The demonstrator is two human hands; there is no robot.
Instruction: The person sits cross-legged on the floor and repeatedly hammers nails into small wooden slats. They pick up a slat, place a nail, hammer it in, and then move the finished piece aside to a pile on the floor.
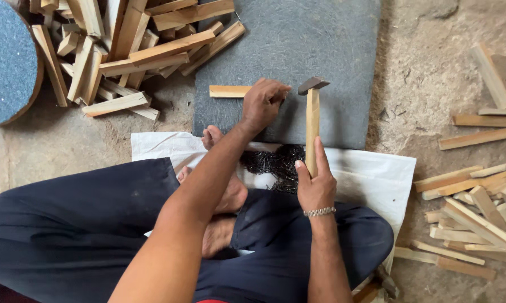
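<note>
Hammer [312, 120] with a wooden handle and dark metal head, upright in the right hand [317, 185], fist closed around the lower handle, head raised just above the grey stone slab [320, 39]. Left hand [262, 104] down on that slab, fingers bunched together at the right end of a short wooden strip [229, 91] lying flat there; whether a nail sits pinched between the fingertips cannot be told. Hands apart, hammer head just right of the left knuckles. Metal bracelet [319, 212] on the right wrist. Near the slab's closer edge, a dark heap of nails [275, 164] on a white sheet [371, 179] spread over the dirt floor [421, 84]. Crossed legs in dark trousers [67, 224], bare feet [225, 202] beside the nails. Big pile of wooden offcuts [129, 50] at upper left, another scatter of wooden sticks [477, 207] at right, round blue-grey slab [6, 62] at far left.
</note>
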